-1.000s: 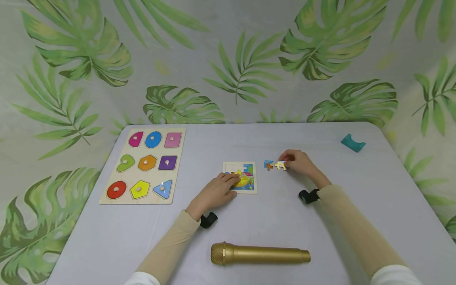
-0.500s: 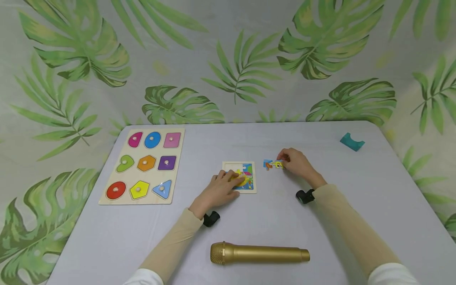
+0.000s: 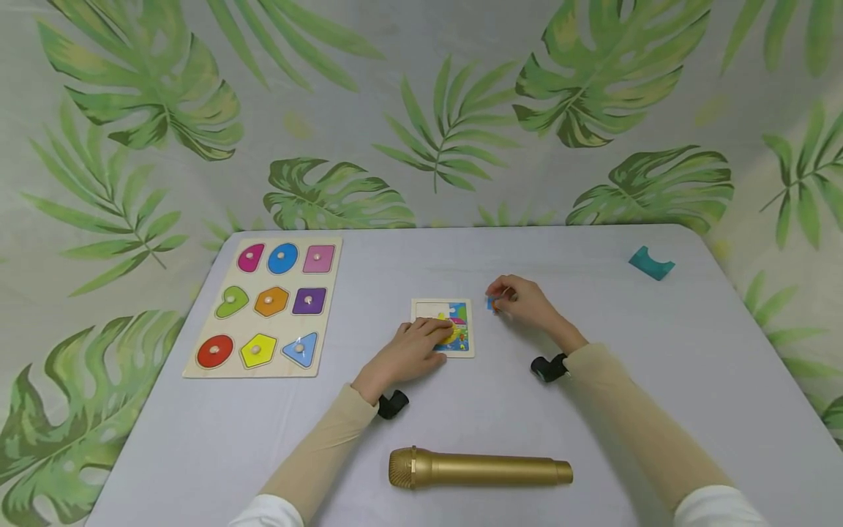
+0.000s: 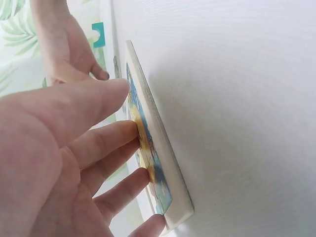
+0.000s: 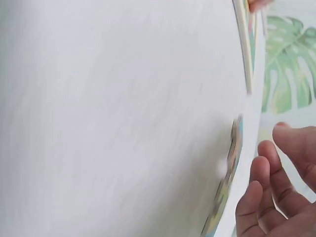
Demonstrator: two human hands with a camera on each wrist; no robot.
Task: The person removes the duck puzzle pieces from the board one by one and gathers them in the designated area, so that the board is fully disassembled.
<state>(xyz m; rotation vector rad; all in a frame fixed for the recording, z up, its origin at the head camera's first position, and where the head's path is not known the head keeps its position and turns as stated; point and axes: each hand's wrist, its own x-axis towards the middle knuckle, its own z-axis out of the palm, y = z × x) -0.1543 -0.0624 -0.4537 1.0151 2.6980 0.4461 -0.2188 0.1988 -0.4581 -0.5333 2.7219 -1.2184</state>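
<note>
My left hand (image 3: 407, 353) lies over a small wooden jigsaw puzzle (image 3: 465, 354) with a yellow figure on blue. In the left wrist view its extended fingers (image 4: 123, 190) rest on the picture, and the thumb reaches the frame's edge. My right hand (image 3: 530, 304) hovers just right of the puzzle, over loose jigsaw pieces (image 5: 224, 185) lying flat on the table. Only a blue corner of one piece (image 3: 490, 302) shows in the head view; the hand hides the rest. In the right wrist view the fingers are loosely bent, with a gap between them and the pieces.
A knobbed shape board (image 3: 334, 293) with several coloured shapes lies at the left. Close to the front is a gold microphone (image 3: 487, 471). A teal curved block (image 3: 652, 263) sits at the back right. Leaf-print cloth (image 3: 342, 110) hangs behind the table.
My right hand has moved left over the loose pieces, after sliding the yellow piece against the blue one. My left hand has shifted slightly right on the puzzle.
</note>
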